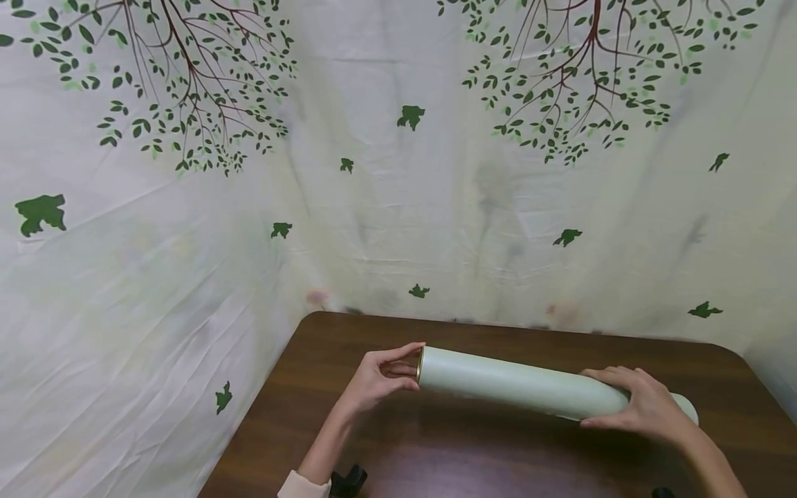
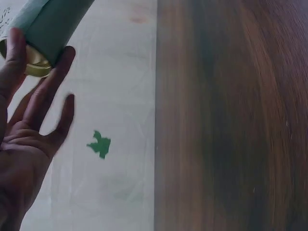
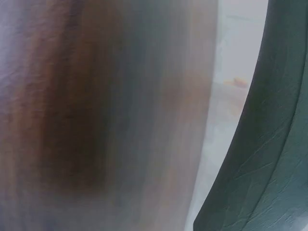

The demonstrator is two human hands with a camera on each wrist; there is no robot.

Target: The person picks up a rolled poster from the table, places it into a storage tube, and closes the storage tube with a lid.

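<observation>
A long pale green roll [image 1: 498, 373] is held across the table, its left end a little higher in the head view. That end has a thin gold-coloured edge and a creamy inside, seen in the left wrist view on the roll [image 2: 53, 31]. My left hand [image 1: 376, 380] pinches this end between thumb and fingertips, other fingers spread. Near the other end, my right hand [image 1: 641, 408] grips the roll with thumb below and fingers over the top. Close up in the right wrist view, the roll [image 3: 269, 144] shows a creased, leathery surface with a lengthwise line; the right hand is hidden there.
Beneath the roll is a dark brown wooden table [image 1: 324, 353] with rounded far corners. A white cloth [image 1: 373, 228] printed with branches and green leaves hangs behind it and along the left. A black object [image 1: 349, 481] sits by the left wrist.
</observation>
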